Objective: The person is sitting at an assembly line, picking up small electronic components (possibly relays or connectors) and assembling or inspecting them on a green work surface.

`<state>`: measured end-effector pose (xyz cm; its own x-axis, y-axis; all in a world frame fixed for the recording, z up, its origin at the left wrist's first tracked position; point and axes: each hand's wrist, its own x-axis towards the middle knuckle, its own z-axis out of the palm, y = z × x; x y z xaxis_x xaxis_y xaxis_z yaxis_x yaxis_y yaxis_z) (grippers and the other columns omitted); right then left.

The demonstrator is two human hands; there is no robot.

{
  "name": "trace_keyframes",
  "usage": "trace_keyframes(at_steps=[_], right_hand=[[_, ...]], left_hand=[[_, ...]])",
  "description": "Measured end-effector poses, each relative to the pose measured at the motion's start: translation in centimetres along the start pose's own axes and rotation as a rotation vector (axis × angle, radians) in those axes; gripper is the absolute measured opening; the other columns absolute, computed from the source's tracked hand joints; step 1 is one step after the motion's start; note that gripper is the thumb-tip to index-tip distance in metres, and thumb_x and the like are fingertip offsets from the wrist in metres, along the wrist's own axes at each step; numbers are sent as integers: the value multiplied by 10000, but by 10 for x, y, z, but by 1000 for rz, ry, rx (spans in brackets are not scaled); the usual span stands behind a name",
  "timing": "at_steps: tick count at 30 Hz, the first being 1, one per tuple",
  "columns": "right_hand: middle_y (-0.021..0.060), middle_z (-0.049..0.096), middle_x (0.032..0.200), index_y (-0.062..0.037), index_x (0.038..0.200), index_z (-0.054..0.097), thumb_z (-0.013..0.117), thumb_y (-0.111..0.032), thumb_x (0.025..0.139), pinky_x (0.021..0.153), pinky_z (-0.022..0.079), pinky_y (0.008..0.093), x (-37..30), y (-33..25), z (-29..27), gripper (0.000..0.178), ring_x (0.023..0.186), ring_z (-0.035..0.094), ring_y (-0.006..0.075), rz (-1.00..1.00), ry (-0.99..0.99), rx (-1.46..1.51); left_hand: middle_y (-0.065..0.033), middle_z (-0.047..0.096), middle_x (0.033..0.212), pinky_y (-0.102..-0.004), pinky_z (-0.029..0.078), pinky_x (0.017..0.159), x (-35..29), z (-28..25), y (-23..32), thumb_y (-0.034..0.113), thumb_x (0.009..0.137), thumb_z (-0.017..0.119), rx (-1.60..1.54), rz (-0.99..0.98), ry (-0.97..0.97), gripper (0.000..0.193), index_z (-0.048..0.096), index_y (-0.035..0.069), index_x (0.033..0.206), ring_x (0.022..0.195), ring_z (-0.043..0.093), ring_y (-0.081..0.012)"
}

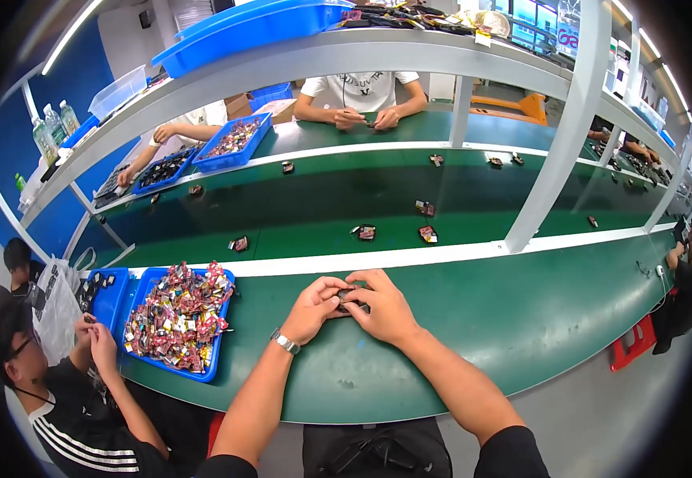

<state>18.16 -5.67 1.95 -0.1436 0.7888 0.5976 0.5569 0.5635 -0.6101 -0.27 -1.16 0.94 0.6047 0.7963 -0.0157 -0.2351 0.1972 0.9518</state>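
Observation:
Both my hands meet over the green table (pixel 434 334), closed round one small dark part (pixel 352 301). My left hand (pixel 314 307), with a metal watch on its wrist, grips the part from the left. Fingers of my right hand (pixel 382 307) curl over it from the right and hide most of it, so its exact kind cannot be told. To the left of my hands stands a blue tray (pixel 217 350) heaped with small red circuit boards (pixel 177 319) bearing white and yellow pieces.
Beyond a white rail (pixel 314 265), a green belt carries scattered small boards (pixel 364 233). A white post (pixel 557 135) and shelf rise ahead. A co-worker (pixel 67 390) sits close on my left by another blue tray (pixel 109 299); others work across the belt.

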Motion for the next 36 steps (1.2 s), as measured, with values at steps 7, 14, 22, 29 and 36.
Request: trace_keyframes(at_steps=[7,14,22,29,36], right_hand=[[53,608,1108,-77,877,704,729,-64,768,828,508,339,-2,-1,1,113,1033,566,236,39,16,62],[72,599,1133,-66,893,702,689,-92,800,906,477,367,-3,-1,6,98,1078,549,260,89,-5,122],[73,608,1136,-78,901,711,711,-113,803,911,470,385,-5,2,7,104,1077,551,267,131,2,134],[61,599,1144,-82,901,711,705,-120,805,930,460,373,-5,1,7,103,1090,537,261,129,0,110],[60,605,1155,-101,903,730,707,-122,807,933,457,387,-7,5,7,100,1086,539,264,169,5,206]], left_hand=[[-126,601,1218,-353,527,904,2,-4,-4,84,961,529,-50,15,-8,254,487,37,1207,1093,607,-205],[-129,606,1199,-350,533,899,0,-3,-2,70,963,521,-8,2,18,235,494,33,1194,1081,613,-204],[-124,622,1160,-351,534,899,2,-4,-3,71,963,526,-13,-6,31,235,494,29,1192,1067,619,-203],[-132,615,1179,-367,535,907,1,-3,-2,50,962,505,-34,10,14,231,495,27,1192,1089,616,-217],[-172,595,1245,-379,537,921,0,0,0,42,963,497,-34,5,27,223,500,24,1185,1108,615,-235]])
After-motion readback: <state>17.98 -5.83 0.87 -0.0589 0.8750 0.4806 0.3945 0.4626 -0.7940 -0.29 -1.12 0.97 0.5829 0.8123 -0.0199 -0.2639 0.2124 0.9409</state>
